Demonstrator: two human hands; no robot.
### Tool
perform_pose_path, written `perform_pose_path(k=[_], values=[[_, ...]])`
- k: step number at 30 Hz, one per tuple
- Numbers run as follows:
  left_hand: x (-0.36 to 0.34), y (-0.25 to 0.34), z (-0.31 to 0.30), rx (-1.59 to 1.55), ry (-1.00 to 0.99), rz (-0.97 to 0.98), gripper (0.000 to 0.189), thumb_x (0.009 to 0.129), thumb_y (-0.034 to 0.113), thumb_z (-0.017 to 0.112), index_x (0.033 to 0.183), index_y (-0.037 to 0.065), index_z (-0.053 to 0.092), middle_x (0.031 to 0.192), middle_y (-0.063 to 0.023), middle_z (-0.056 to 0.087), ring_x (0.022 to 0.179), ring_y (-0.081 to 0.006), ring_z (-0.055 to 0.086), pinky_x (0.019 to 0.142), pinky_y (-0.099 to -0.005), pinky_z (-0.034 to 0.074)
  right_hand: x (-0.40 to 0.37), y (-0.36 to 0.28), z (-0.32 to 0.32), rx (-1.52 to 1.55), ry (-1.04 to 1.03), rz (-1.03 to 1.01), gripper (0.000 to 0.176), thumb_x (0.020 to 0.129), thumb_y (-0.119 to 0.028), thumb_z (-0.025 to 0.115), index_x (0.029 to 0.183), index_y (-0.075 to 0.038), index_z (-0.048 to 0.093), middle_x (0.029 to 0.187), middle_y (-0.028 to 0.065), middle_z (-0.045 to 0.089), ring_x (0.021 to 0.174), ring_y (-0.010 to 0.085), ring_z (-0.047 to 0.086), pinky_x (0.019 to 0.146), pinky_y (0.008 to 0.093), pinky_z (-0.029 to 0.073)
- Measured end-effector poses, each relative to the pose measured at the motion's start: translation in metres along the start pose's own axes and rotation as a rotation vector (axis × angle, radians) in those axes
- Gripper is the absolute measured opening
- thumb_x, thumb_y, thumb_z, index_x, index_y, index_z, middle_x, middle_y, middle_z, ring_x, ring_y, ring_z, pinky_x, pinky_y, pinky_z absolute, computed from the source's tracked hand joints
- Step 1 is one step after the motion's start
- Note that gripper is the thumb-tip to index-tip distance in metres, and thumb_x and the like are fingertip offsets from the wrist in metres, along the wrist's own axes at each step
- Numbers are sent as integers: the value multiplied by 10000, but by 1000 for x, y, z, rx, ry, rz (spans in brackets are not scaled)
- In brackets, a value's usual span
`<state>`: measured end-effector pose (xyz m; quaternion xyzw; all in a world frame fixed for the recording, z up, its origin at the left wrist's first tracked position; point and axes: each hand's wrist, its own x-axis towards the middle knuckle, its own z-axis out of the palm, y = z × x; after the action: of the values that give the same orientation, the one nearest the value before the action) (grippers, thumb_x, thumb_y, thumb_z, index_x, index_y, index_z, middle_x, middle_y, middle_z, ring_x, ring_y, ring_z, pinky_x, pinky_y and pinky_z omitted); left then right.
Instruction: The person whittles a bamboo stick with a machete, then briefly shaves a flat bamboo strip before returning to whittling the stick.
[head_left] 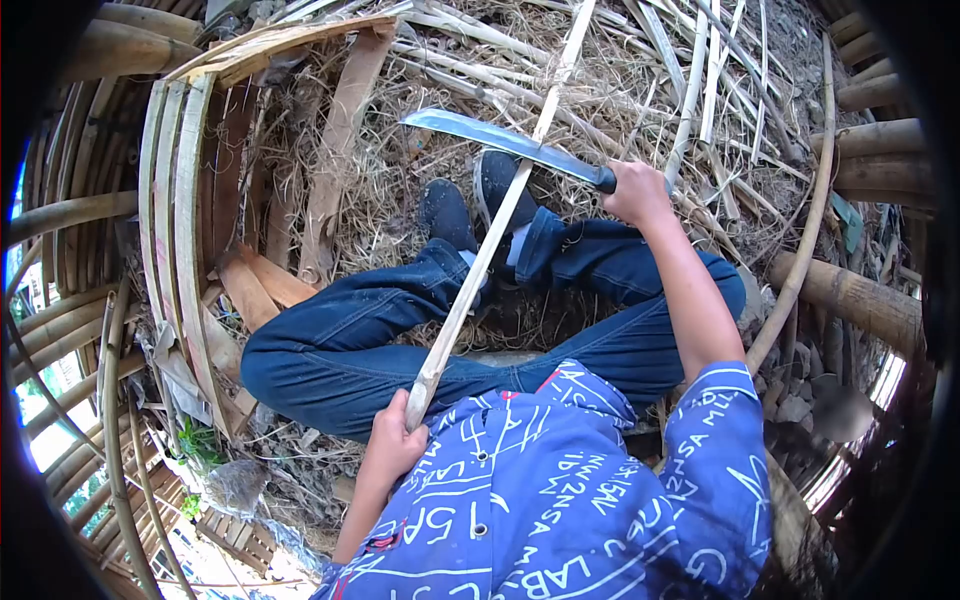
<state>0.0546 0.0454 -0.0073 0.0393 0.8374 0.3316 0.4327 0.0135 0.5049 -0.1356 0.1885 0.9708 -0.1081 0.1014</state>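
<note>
My left hand (395,440) is closed round the near end of a long split bamboo strip (470,287), close to my waist. The strip slants up and away between my legs, past my shoes. In my right hand (637,193) is the dark handle of a machete (490,136), gripped at the right. Its long, slightly curved blade points left and lies across the bamboo strip, just beyond my shoes (447,212). Some of the left fingers are hidden behind the strip.
Shavings (370,200) and loose bamboo strips (690,90) cover the ground ahead. A wooden frame (185,200) stands at the left. Bamboo poles (850,300) form walls on both sides. My bent legs (340,370) lie either side of the strip.
</note>
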Motion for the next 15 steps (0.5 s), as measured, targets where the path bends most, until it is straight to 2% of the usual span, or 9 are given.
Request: perform_pose_path(k=[3,5,7,9,10,13,15], values=[[1,-2,-4,0,-15,16,205,721,26,555,879,-27,434,613,-192,465,486,-208,432,485,-349,390,-8,-15,-11,41,7,-26,233,672,-242,673,837,-77,669,806,166,693,801,331,688,750,454,541],[0,-7,-3,-16,-13,26,204,720,27,553,877,-27,434,612,-189,460,491,-196,430,482,-349,384,-12,-27,-16,-7,-101,-205,243,667,-243,678,838,-72,659,802,163,692,804,328,688,752,449,541],[-2,-8,-3,22,-21,31,208,721,27,560,878,-25,434,613,-195,463,491,-196,443,480,-355,385,-6,-22,-12,-22,-148,-193,243,667,-243,677,842,-75,667,811,159,696,812,324,689,763,441,543],[-1,1,-1,3,-22,-17,208,722,28,564,875,-23,432,611,-197,464,489,-202,450,479,-357,385,8,-4,-1,26,-6,78,243,670,-240,682,858,-87,684,832,157,700,834,324,690,776,436,544],[-3,3,-2,-8,-24,-61,208,723,28,568,871,-21,431,608,-200,465,488,-209,458,478,-360,385,11,2,3,32,31,121,241,675,-226,678,879,-101,701,860,159,703,866,324,689,791,435,545],[-2,-4,-1,7,-15,-64,207,725,28,573,865,-18,428,602,-203,466,484,-231,467,479,-362,388,16,-1,-5,-3,-38,77,239,682,-224,672,878,-90,698,862,163,702,863,326,690,787,441,544],[1,0,-3,-14,-6,16,201,723,27,568,857,-17,425,596,-201,461,484,-231,459,478,-361,385,10,-14,-11,-4,-30,50,244,681,-231,678,877,-87,696,856,166,701,853,328,690,785,441,544]])
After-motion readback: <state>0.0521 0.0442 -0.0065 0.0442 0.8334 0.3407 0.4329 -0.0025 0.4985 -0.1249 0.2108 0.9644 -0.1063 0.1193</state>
